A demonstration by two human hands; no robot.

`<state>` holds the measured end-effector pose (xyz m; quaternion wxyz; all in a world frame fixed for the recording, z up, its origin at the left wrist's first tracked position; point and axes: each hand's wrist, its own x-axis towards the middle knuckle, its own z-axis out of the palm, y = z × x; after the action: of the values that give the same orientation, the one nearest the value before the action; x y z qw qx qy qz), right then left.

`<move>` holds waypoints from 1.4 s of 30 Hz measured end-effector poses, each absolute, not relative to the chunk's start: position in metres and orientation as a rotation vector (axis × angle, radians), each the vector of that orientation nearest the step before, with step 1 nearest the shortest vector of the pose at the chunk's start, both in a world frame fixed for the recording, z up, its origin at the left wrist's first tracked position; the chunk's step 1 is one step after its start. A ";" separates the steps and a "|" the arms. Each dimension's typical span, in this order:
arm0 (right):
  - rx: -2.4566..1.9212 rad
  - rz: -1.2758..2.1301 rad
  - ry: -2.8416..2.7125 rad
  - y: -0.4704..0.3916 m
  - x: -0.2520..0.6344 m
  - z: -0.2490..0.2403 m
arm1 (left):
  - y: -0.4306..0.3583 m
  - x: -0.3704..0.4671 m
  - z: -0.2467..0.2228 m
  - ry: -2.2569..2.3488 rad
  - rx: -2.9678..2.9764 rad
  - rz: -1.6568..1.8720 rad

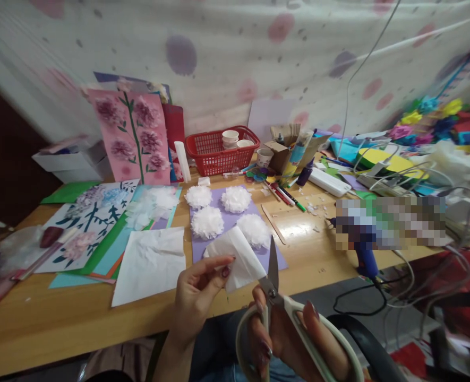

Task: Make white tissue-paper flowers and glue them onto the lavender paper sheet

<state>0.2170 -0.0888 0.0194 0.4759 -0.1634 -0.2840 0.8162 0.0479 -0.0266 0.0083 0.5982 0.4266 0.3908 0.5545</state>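
Between thumb and fingers, my left hand (197, 294) pinches a folded piece of white tissue paper (240, 254). My right hand (290, 339) has its fingers through the pale handles of a pair of scissors (273, 281). The scissor blades stand apart, close to the right corner of the folded paper; I cannot tell whether they touch it. Behind the paper lies a purple sheet (235, 204) bearing several white ruffled paper flowers (206, 223). To the left, a creased white tissue sheet (149, 265) lies flat on the table.
A red basket (219, 154) with paper cups stands at the back. Left are a pink flower picture (113, 132) and coloured paper sheets. A blue glue gun (364, 254) with cords sits right. Markers (284, 195) and a wooden stick (273, 223) lie beyond the scissors.
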 end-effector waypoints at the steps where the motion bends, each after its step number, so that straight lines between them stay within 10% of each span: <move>1: -0.402 1.988 -0.690 -0.089 0.217 0.019 | -0.026 0.048 0.009 0.908 0.995 1.284; 42: -0.661 1.893 -0.799 -0.089 0.221 -0.004 | -0.027 0.049 0.017 1.051 0.940 1.339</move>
<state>0.2208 -0.0892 -0.0041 0.4722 -0.2699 -0.3263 0.7731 0.0487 -0.0272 0.0174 0.5634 0.3994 0.4467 0.5688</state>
